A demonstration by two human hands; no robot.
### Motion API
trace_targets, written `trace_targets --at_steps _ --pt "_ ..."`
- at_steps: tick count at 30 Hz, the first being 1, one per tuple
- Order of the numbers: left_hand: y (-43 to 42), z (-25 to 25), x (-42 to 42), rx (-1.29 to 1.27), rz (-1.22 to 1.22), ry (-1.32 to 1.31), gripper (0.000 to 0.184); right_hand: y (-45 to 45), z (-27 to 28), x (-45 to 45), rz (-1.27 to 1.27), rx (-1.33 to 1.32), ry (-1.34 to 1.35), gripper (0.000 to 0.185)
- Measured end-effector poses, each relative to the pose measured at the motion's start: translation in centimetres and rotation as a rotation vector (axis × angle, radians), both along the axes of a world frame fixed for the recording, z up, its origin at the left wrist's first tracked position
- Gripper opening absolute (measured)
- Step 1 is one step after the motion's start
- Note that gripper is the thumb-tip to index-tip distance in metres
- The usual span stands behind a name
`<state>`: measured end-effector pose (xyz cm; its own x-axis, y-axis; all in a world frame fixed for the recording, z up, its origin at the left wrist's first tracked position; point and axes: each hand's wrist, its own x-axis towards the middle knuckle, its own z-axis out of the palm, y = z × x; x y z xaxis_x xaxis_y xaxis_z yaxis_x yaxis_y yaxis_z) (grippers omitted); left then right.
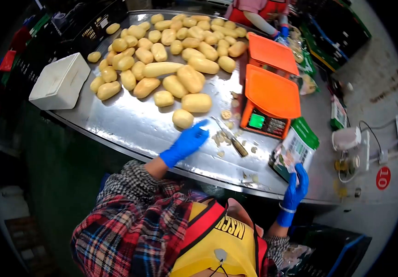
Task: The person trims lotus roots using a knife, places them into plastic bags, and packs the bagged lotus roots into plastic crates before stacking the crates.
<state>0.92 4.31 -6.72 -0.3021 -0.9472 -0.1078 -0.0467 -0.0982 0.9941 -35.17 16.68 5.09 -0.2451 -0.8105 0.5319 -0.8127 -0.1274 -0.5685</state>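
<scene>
My left hand, in a blue glove, is over the near part of the steel table, fingers stretched out and holding nothing. Just beyond it lies a short peeled lotus root piece, with a larger piece behind. To its right are a knife with a wooden handle, a cut lotus root end and scraps. My right hand, also gloved in blue, is at the lower edge of a green and white printed bag; its fingers are slightly bent and apart, and contact is unclear.
Many lotus roots cover the far table. Two orange scales stand right of centre. A white foam box sits at the left edge. Across the table, a person in a red apron handles bagged goods. Black crates stand behind.
</scene>
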Motion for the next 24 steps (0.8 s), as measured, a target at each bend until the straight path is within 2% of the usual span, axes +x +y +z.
trace_targets --at_steps 1,2,3,4,7,10,14,15,19,22,24 --pt "-1.2 -2.3 2.8 -0.008 0.15 -0.05 0.048 -3.4 -1.2 1.7 0.109 0.013 -0.164 0.028" --pt "-1.7 -3.9 5.1 -0.01 0.293 -0.099 0.048 -6.2 -2.0 3.1 0.189 0.051 -0.118 0.03" --pt "-1.3 -3.1 7.3 0.055 0.339 -0.037 0.046 -8.8 -2.4 4.8 0.271 0.065 0.012 0.03" --pt "-0.1 -1.5 8.2 0.123 0.383 0.03 0.045 -10.2 -1.5 6.2 0.35 0.099 0.032 0.029" --pt "-0.8 -2.1 12.9 0.148 0.531 -0.035 0.044 -15.3 -3.5 11.1 0.589 0.07 0.174 0.03" --pt "-1.7 -1.0 14.9 0.219 0.612 -0.074 0.042 -19.4 -5.1 14.7 0.715 0.15 0.18 0.035" --pt "-2.4 -0.3 14.2 0.257 0.633 -0.063 0.044 -24.6 -9.9 16.1 0.756 0.266 0.03 0.051" --pt "-3.9 -1.5 14.7 0.267 0.634 -0.05 0.045 -26.6 -11.3 17.3 0.749 0.307 -0.004 0.056" --pt "-5.7 -3.5 16.5 0.242 0.675 -0.021 0.047 -29.9 -13.2 21.6 0.722 0.291 0.121 0.082" --pt "-6.5 -5.3 17.5 0.007 0.861 -0.262 0.05 -30.8 -13.2 24.1 0.711 0.251 0.124 0.089" --pt "-6.7 -5.4 18.2 -0.154 0.838 -0.645 0.056 -31.0 -14.1 24.8 0.667 0.294 0.139 0.091"
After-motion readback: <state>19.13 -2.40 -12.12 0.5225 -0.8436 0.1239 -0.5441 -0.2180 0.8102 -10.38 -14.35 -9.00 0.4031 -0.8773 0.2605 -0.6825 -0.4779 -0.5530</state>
